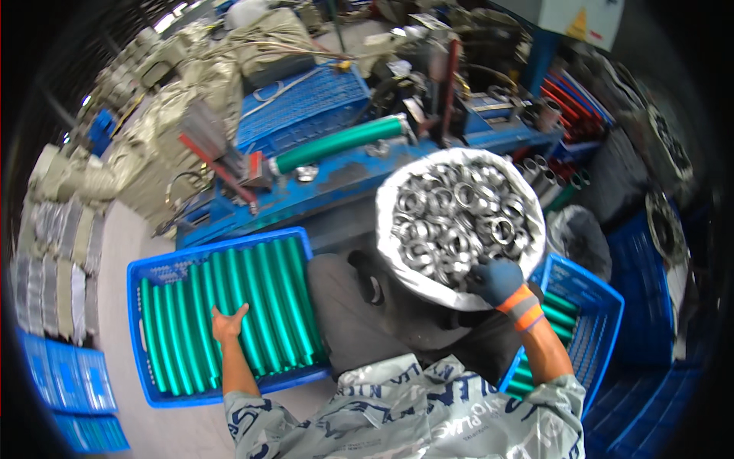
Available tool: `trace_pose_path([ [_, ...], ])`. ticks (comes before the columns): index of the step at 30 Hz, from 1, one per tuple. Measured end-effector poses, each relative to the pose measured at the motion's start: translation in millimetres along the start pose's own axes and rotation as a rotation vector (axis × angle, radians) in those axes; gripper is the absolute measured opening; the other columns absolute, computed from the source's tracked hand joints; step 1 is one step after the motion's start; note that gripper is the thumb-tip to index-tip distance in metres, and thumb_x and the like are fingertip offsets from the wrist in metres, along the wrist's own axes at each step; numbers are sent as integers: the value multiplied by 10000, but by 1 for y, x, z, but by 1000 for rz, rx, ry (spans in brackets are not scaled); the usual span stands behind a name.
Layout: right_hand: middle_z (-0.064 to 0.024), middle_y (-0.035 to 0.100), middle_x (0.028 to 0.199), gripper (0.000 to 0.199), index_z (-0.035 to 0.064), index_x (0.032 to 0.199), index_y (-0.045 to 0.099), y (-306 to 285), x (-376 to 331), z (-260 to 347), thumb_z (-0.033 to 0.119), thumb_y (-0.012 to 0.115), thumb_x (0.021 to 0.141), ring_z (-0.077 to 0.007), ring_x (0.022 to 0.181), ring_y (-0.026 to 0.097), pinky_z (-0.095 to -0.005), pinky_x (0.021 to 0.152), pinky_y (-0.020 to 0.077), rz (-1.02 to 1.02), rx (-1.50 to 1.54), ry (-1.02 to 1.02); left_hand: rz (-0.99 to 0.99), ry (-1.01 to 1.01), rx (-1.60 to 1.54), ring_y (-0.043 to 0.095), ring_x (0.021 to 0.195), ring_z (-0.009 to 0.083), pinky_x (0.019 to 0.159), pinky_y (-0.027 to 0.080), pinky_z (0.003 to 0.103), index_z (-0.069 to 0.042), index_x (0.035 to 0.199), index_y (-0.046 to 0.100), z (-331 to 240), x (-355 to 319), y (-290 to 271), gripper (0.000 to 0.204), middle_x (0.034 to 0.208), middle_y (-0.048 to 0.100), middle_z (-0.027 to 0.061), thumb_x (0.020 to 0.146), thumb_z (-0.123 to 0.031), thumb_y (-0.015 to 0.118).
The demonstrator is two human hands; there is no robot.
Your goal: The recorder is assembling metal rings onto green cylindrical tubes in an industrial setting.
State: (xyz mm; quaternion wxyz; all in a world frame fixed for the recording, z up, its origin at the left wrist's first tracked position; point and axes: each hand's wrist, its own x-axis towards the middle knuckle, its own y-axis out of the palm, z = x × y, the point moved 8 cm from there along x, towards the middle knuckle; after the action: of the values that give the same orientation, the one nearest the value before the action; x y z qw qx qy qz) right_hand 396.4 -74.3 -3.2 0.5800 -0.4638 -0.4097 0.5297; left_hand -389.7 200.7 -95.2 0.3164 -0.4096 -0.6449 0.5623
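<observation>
My bare left hand (228, 323) rests flat, fingers spread, on a row of green tubes (252, 306) lying side by side in a blue plastic crate (145, 336) at my lower left. My right hand (495, 279), in a dark blue glove with an orange and grey cuff, reaches into a big white sack (386, 252) filled with several shiny metal rings (459, 218). Its fingers curl down among the rings; whether they grip one is hidden.
A second blue crate (592, 306) with green tubes stands at my lower right. Beyond lies a blue machine bench (336, 180) carrying a long green tube (340, 144). Red and grey pipes (569, 99) lie at the upper right, grey sacks at the upper left.
</observation>
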Motion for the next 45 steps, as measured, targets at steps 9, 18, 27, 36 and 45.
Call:
trace_pose_path([
  [9,-287,667,1611,417,39,1312,822,-8,-1,-1,212,936,951,-438,1440,691,-479,1129,585,-137,524,110,-278,500,-540,795,1152,420,1036,617,473,1,1459,680,-55,-30,-79,705,1289,812,243,862,-264,944],
  [18,-125,670,1604,1159,-26,1783,407,-63,25,80,52,1039,813,-211,1458,631,-412,1259,490,-286,1331,-51,26,1182,-387,789,1108,410,970,635,492,-67,1343,743,-301,-247,-171,578,1197,804,178,780,-113,868],
  [27,-153,633,1612,1140,-33,1835,256,-57,18,76,126,941,937,-205,1461,610,-387,1260,477,-258,1506,17,95,1319,-303,763,1055,390,924,624,490,-65,1317,746,-337,-308,-195,598,1124,777,147,729,-94,849],
  [36,-159,473,1803,1025,-53,1825,282,-31,20,90,202,877,1030,-237,1618,496,-402,1367,345,-181,1745,-147,138,1339,-212,737,1046,406,925,618,505,-60,1321,736,-345,-315,-182,653,1110,755,157,681,-121,852],
  [45,-126,599,1694,916,-54,1791,386,-34,22,80,116,857,1024,-183,1526,572,-363,1301,429,-28,1573,-117,164,1350,-202,716,1035,422,931,603,513,-47,1352,736,-350,-316,-169,705,1086,735,180,658,-105,850],
])
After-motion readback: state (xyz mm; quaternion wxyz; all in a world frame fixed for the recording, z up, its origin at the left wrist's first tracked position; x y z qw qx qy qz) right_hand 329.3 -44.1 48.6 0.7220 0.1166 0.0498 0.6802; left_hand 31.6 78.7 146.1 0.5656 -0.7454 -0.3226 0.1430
